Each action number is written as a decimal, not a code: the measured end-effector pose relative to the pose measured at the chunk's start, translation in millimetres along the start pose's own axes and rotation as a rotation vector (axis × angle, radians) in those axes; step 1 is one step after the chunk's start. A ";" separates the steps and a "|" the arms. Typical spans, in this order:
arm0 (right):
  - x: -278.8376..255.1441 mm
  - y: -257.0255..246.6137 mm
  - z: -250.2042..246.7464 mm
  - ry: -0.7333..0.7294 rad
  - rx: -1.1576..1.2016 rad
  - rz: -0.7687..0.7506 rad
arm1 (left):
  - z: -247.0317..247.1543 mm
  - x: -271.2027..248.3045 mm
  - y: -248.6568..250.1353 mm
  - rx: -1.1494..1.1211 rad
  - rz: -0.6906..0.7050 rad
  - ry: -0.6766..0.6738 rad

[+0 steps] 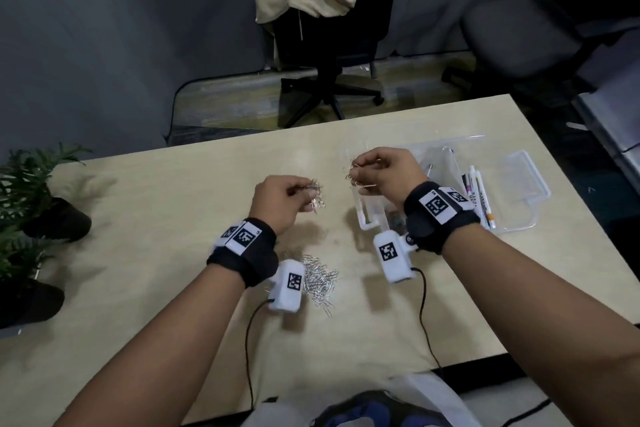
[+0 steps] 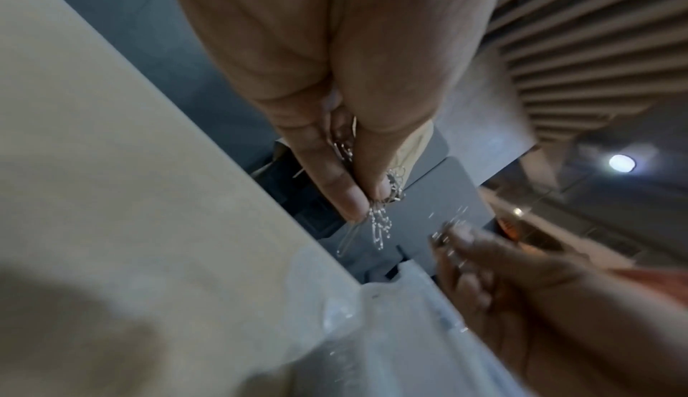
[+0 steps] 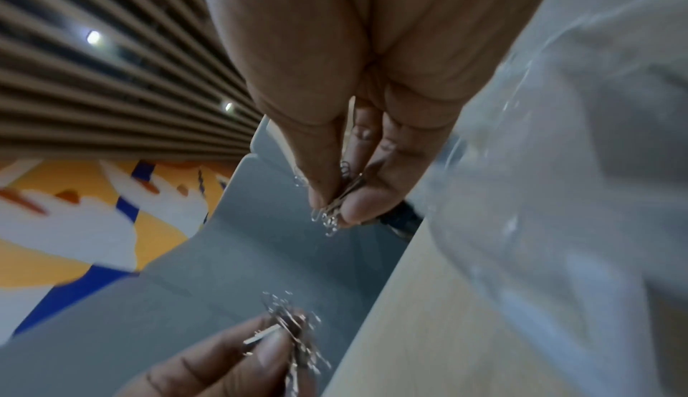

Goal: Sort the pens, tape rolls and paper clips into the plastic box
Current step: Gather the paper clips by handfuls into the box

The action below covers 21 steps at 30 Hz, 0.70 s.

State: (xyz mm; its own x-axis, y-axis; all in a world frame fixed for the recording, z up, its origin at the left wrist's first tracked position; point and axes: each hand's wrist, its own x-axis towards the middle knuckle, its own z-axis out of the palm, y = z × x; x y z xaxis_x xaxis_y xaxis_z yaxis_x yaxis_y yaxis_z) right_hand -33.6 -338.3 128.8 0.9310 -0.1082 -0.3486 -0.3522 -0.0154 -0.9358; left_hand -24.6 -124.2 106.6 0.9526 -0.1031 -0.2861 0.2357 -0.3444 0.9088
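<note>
Both hands are raised above the beige table (image 1: 173, 218). My left hand (image 1: 287, 201) pinches a bunch of silver paper clips (image 1: 317, 199), seen dangling from its fingertips (image 2: 353, 206) as paper clips (image 2: 380, 227) in the left wrist view. My right hand (image 1: 381, 173) pinches another bunch of paper clips (image 1: 355, 177) over the left end of the clear plastic box (image 1: 519, 218); the same bunch of paper clips (image 3: 329, 218) shows in the right wrist view. A loose pile of paper clips (image 1: 320, 282) lies on the table below my left wrist. Pens (image 1: 479, 194) lie inside the box.
A clear lid (image 1: 526, 177) sits right of the box. Potted plants (image 1: 31, 204) stand at the table's left edge. Two office chairs (image 1: 332, 45) are on the floor beyond the far edge. Cables (image 1: 247, 340) run from both wrist cameras toward me.
</note>
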 end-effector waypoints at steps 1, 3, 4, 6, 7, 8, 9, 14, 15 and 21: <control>1.6 -2.6 -8.4 0.025 0.026 0.005 | 6.7 5.9 10.3 -0.029 0.014 0.001; 7.5 -6.7 -23.8 0.085 0.066 0.013 | 22.2 17.4 31.3 -0.034 0.048 -0.005; 10.9 -8.5 -31.1 0.117 0.071 0.016 | 30.6 23.7 40.4 -0.017 0.068 -0.013; 18.5 -9.9 -44.4 0.176 0.042 0.021 | 48.6 35.9 56.6 0.033 0.097 -0.027; 22.7 -8.9 -50.0 0.206 0.018 0.028 | 57.9 42.1 61.8 0.063 0.106 -0.034; 26.9 -7.3 -54.7 0.237 -0.009 0.039 | 67.0 47.9 66.0 0.092 0.115 -0.044; 30.9 -5.2 -58.2 0.264 -0.039 0.052 | 75.6 52.7 69.3 0.123 0.120 -0.053; 39.6 3.8 -63.7 0.328 -0.259 0.089 | 107.5 64.6 76.8 0.278 0.153 -0.083; 40.4 4.9 -64.1 0.321 -0.300 0.094 | 111.3 65.3 77.8 0.317 0.166 -0.091; 46.3 10.2 -68.2 0.271 -0.467 0.089 | 123.3 69.0 78.6 0.556 0.243 -0.119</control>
State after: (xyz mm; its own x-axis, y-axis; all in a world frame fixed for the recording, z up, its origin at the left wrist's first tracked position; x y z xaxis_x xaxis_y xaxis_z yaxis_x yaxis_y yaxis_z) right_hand -0.6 -411.2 106.8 0.8595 -0.3804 -0.3413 -0.4907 -0.4277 -0.7591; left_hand 35.9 -273.5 120.8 0.9310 -0.3320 -0.1514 -0.1517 -0.7295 0.6669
